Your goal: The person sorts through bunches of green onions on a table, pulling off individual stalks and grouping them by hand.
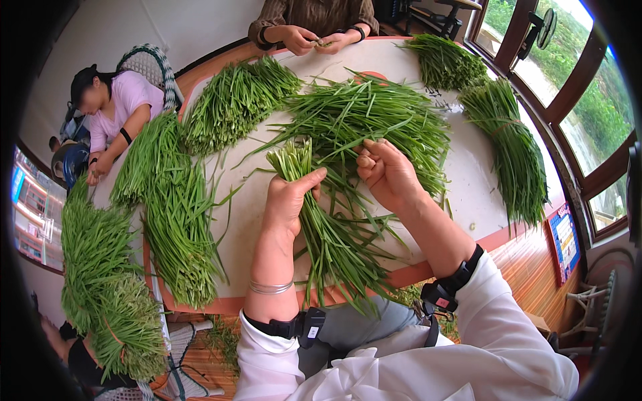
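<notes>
My left hand (290,200) grips a bunch of garlic chives (333,243) around its pale stem ends, which point away from me. The leafy part of this bunch fans down over the table's near edge, towards my lap. Thumb and fingers of my right hand (388,173) are pinched together on a green blade at the near edge of a loose chive pile (371,113). That pile spreads across the middle of the white table (241,215), just beyond both hands. Loose blades lie beneath the held bunch.
Chive bundles lie at the left (175,235), back left (241,100), back right (446,60) and right (511,145). More chives (100,250) cover another surface at far left. A person (316,20) works opposite; another (123,100) sits left. Windows (592,110) line the right.
</notes>
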Motion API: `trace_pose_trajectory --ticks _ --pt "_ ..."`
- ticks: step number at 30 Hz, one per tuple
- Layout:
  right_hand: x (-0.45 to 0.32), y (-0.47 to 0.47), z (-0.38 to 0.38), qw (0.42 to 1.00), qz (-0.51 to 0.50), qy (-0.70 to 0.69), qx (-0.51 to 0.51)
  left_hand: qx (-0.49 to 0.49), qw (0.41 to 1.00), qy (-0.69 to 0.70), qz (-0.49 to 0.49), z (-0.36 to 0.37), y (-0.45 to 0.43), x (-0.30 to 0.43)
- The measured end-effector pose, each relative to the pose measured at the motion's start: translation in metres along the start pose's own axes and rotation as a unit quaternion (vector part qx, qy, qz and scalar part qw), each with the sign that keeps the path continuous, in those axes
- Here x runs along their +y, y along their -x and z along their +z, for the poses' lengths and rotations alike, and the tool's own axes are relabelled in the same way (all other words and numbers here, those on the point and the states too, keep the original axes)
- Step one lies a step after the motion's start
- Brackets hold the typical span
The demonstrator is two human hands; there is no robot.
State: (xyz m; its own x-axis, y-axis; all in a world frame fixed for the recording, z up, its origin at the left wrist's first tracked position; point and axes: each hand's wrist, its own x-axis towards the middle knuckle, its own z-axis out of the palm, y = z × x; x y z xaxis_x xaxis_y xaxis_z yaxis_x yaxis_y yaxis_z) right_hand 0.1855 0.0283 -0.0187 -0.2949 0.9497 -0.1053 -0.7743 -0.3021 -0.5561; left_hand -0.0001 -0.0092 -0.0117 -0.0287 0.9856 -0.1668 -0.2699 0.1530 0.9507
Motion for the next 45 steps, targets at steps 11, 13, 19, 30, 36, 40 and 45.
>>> trace_pose_trajectory --ticks 11,13,19,30,36,40,45 --pt "0.026 0.011 0.015 0.99 -0.06 0.125 -0.027 -0.102 0.97 0.22 -0.034 0.001 -0.006 -0.015" --pt "0.029 0.012 0.014 0.988 -0.061 0.132 -0.042 -0.106 0.97 0.218 -0.019 0.005 -0.005 -0.011" --pt "0.027 0.018 0.02 0.968 -0.023 0.242 -0.064 -0.093 0.962 0.255 -0.039 0.0 -0.01 -0.012" --pt "-0.027 0.02 0.008 0.444 -0.432 0.776 0.116 0.037 0.998 0.041 0.008 0.001 -0.003 -0.004" --pt "-0.024 0.014 -0.003 0.428 -0.344 0.832 0.082 0.023 0.998 0.042 0.029 0.001 -0.003 -0.008" --pt "-0.02 0.011 -0.002 0.504 -0.369 0.778 0.07 -0.021 0.992 0.125 -0.016 0.002 -0.003 -0.011" --pt "-0.016 0.015 -0.005 0.426 -0.352 0.833 0.019 -0.026 0.986 0.161 -0.046 0.003 -0.003 -0.012"
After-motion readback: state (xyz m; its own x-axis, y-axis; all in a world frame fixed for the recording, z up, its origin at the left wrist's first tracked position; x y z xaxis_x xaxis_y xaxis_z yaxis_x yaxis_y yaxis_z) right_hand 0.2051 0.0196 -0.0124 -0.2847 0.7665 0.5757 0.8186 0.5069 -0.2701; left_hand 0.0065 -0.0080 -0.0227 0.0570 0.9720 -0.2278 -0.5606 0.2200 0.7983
